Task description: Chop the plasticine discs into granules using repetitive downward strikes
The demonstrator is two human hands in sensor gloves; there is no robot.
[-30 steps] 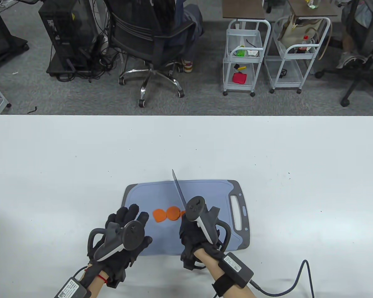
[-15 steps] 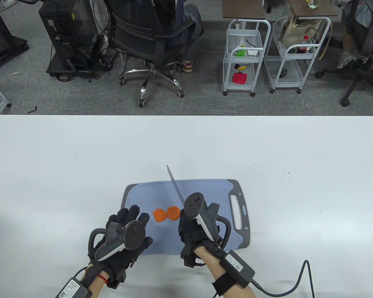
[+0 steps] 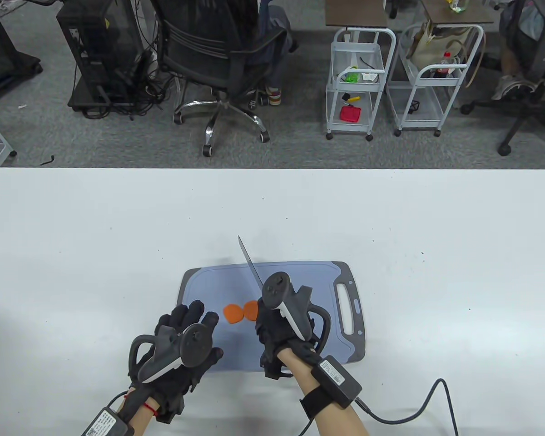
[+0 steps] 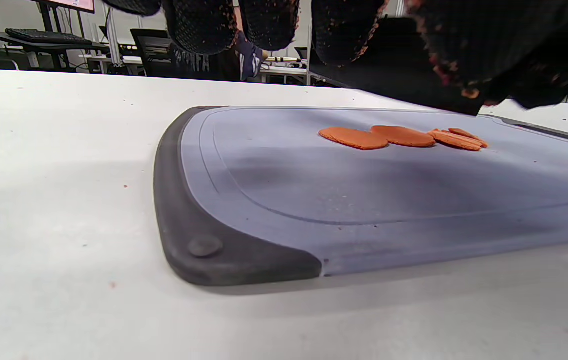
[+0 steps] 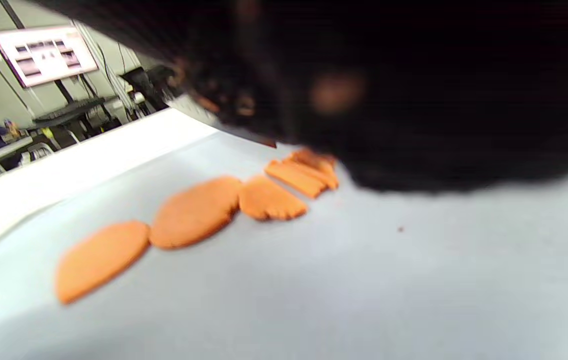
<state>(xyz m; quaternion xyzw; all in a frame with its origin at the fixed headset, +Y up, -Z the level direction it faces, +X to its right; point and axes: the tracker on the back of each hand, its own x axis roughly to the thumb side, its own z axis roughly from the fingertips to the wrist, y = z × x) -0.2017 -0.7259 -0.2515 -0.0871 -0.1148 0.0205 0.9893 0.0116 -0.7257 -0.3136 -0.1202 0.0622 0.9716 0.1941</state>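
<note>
Orange plasticine discs (image 3: 234, 313) lie in a row on the blue-grey cutting board (image 3: 218, 281). The right wrist view shows two whole discs (image 5: 194, 211) and cut strips (image 5: 299, 176) at the row's right end; they also show in the left wrist view (image 4: 354, 137). My right hand (image 3: 277, 331) grips a knife (image 3: 249, 262) whose blade points up and away over the right end of the row. My left hand (image 3: 186, 331) rests flat on the board's left front part, fingers spread, holding nothing.
The board's dark handle end with a slot (image 3: 347, 302) points right. The white table (image 3: 118, 236) spreads around the board. A cable (image 3: 431, 399) trails from my right wrist at the front. Chairs and carts stand beyond the far edge.
My right hand has moved left with the knife, now covering the cut pieces and part of the second disc. The blade tip has shifted left and farther away. The left hand has stayed put.
</note>
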